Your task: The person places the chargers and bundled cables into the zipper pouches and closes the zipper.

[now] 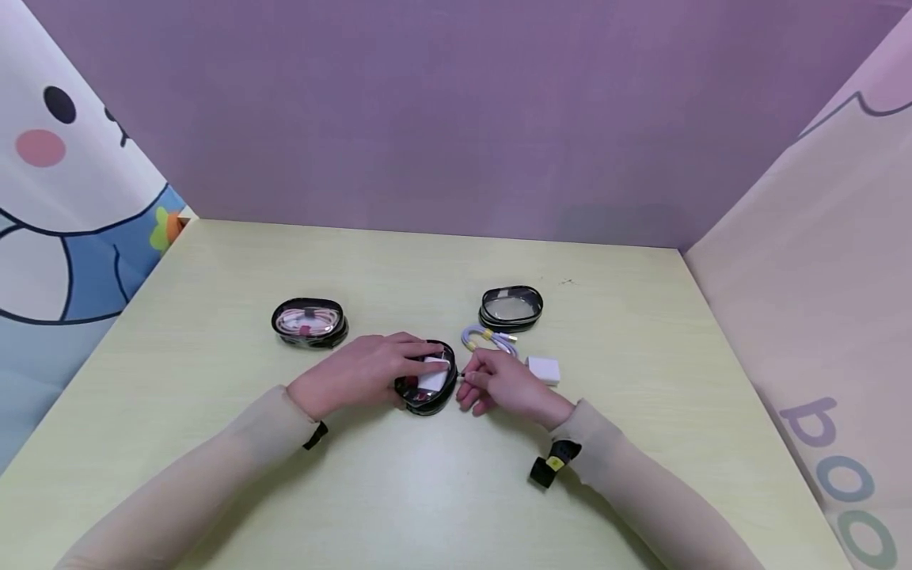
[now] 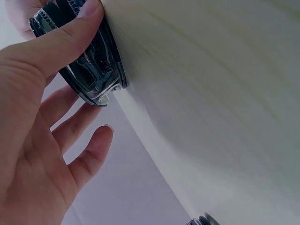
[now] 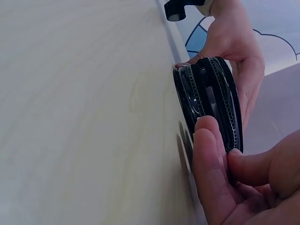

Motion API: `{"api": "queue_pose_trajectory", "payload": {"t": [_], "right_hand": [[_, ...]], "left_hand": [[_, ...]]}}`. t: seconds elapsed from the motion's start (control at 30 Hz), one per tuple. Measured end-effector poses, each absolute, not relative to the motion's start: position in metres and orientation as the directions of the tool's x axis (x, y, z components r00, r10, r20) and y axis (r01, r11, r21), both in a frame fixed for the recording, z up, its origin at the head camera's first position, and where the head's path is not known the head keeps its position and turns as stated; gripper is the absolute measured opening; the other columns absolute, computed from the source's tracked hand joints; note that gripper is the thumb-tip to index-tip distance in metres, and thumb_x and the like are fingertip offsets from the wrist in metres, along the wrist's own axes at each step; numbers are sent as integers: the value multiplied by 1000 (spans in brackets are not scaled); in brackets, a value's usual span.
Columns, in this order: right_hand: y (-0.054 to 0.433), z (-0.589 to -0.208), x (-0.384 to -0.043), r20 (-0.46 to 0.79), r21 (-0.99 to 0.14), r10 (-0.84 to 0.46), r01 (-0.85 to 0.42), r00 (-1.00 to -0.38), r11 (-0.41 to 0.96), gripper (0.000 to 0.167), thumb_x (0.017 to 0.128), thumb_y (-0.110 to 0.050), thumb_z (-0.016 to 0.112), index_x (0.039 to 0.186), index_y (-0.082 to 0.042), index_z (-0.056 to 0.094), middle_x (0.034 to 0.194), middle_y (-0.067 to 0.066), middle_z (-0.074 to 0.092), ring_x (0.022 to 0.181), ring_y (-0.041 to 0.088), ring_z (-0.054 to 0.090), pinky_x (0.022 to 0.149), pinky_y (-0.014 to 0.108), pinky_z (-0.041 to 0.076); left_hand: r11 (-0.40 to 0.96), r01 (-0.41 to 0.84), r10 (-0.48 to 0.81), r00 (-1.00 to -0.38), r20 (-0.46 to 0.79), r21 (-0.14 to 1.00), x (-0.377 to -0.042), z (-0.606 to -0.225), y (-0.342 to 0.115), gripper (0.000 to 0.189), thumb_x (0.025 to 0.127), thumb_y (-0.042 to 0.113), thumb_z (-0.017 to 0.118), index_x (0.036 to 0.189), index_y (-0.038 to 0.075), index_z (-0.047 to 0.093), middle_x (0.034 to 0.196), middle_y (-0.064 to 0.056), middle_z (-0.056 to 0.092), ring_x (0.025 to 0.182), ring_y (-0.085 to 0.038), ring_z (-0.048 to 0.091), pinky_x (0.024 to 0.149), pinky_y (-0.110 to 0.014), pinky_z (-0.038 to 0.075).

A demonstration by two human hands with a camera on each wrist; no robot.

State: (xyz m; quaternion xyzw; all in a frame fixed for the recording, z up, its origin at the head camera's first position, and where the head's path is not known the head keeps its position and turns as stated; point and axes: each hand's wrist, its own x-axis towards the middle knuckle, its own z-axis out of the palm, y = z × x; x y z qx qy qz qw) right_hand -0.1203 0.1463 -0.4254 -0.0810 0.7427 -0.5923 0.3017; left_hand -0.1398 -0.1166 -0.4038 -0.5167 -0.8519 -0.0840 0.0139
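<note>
My left hand (image 1: 359,370) grips a small oval clear zip pouch (image 1: 427,407) with black trim. Through its clear top a white charger block (image 1: 431,380) and something red show. In the left wrist view the thumb lies across the zipped side of the pouch (image 2: 96,65). On the pouch's right end, my right hand (image 1: 511,386) pinches the small zipper pull between thumb and index finger. The right wrist view shows these fingertips (image 3: 206,140) against the zipper side of the pouch (image 3: 211,89); the pull itself is mostly hidden there.
A second pouch (image 1: 309,323) holding a pink cable lies to the left. Behind my right hand lie an oval clear-topped pouch (image 1: 511,309), a coiled lilac cable (image 1: 470,337) with yellow ties and a white charger block (image 1: 545,370). A purple panel (image 1: 442,119) borders the table's back edge.
</note>
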Motion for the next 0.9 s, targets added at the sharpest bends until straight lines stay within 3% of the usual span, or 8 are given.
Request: {"api": "queue_pose_trajectory", "payload": {"t": [0.9], "right_hand": [[148, -423, -117, -349, -931, -507, 229, -788, 284, 10, 103, 4, 42, 97, 6, 50, 89, 19, 69, 77, 26, 69, 68, 39, 59]], "left_hand": [[519, 849, 841, -528, 116, 99, -135, -402, -110, 71, 73, 29, 90, 138, 27, 61, 143, 0, 55, 118, -20, 55, 78, -39, 56]]}}
